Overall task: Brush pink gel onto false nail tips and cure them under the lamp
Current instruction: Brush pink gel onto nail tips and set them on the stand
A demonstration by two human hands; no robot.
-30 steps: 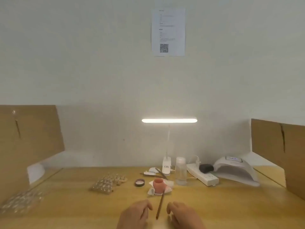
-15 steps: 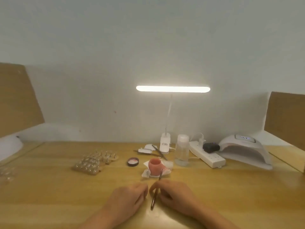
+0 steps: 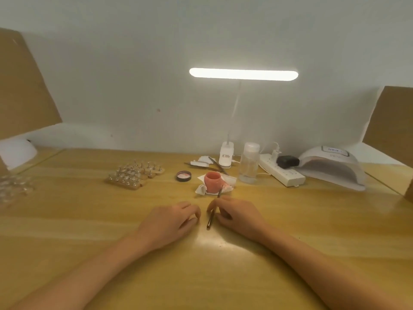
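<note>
right grip point(image 3: 237, 218): clenched on brush point(image 3: 210, 220), pinching it mid-shaft. Bristle end reaches the tissue point(image 3: 231, 181) just ahead of that grip; butt end sits low over the tabletop point(image 3: 89, 220), in the gap between both grips. left grip point(image 3: 172, 222): just left of the brush, resting on the tabletop, fingers loosely curled, nothing visible in it. Pink cup point(image 3: 212, 179) sits on the tissue, ahead of right grip. Gel pot point(image 3: 183, 176) is uncapped with pink inside, ahead of left grip. Nail tips point(image 3: 136, 173) on stands are ahead-left of left grip. Curing lamp point(image 3: 333, 168) is well ahead-right of right grip, with the power strip point(image 3: 282, 173) between.
</note>
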